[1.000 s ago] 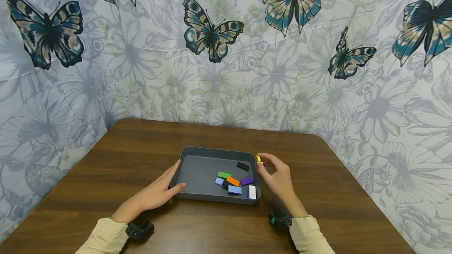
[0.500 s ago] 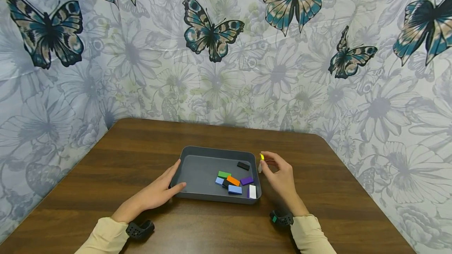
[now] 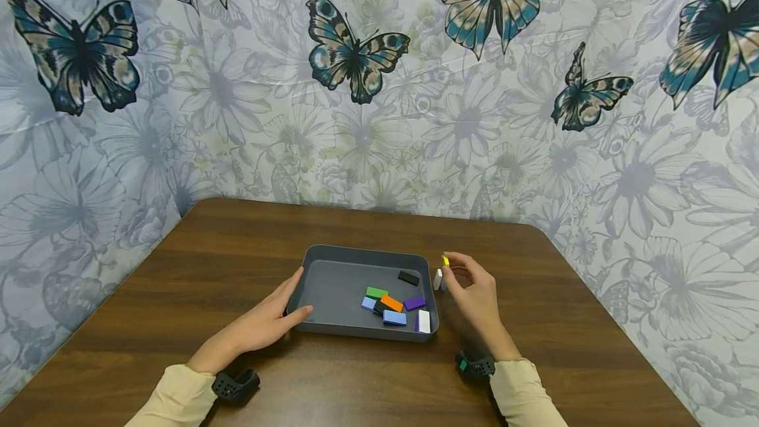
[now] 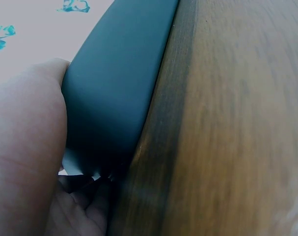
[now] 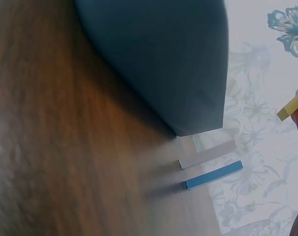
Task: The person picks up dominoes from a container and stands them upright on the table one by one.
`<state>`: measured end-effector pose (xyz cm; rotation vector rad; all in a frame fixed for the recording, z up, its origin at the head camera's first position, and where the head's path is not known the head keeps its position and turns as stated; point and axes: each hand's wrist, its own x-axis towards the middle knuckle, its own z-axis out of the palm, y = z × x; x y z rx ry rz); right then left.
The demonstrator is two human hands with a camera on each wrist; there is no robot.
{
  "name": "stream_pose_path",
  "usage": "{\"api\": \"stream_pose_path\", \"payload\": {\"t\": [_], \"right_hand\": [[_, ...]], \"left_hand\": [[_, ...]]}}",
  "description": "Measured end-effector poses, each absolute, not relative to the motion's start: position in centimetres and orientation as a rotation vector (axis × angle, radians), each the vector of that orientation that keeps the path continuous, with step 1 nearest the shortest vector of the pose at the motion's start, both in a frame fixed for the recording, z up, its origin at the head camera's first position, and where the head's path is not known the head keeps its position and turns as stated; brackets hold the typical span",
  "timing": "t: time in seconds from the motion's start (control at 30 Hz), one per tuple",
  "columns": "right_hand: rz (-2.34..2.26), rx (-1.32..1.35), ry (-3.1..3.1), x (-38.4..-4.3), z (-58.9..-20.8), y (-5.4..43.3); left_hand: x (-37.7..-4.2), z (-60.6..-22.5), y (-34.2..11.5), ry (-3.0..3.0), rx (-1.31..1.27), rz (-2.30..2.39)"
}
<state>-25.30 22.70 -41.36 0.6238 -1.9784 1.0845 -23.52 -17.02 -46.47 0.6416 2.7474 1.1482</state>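
Note:
My right hand [image 3: 476, 295] pinches a small yellow block [image 3: 446, 261] between thumb and fingertips, just right of the grey tray [image 3: 332, 282]. In the right wrist view the yellow block [image 5: 291, 105] is raised off the table. Below it, a white block [image 3: 437, 280] and a blue block [image 3: 443, 285] stand upright on the table, side by side with a small gap, close to the tray's right wall. My left hand [image 3: 261, 327] rests against the tray's left end, thumb over the near rim and fingers along the side; some of its fingers are hidden.
Inside the tray lie several blocks: a green block [image 3: 376, 293], an orange block [image 3: 391, 304], a light blue block [image 3: 394, 318], a purple block [image 3: 414, 304], a black block [image 3: 408, 279] and a white block [image 3: 423, 322]. The brown table [image 3: 267, 236] ends at a butterfly-patterned backdrop [image 3: 379, 137].
My right hand has shifted slightly right and away from the tray with the yellow block, bringing the standing white and blue blocks into view. My left hand and the tray stay put.

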Motion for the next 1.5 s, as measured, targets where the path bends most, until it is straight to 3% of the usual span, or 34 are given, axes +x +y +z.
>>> {"api": "stream_pose_path", "payload": {"t": [1.27, 1.5], "right_hand": [[1.19, 0.389, -2.055, -25.8, -42.2, 24.0], [1.198, 0.38, -2.06, -27.2, -43.9, 24.8]], "left_hand": [[-23.5, -46.2, -17.1, 2.731, 0.666, 1.171], [-23.6, -46.3, -17.1, 2.731, 0.666, 1.169]]}}
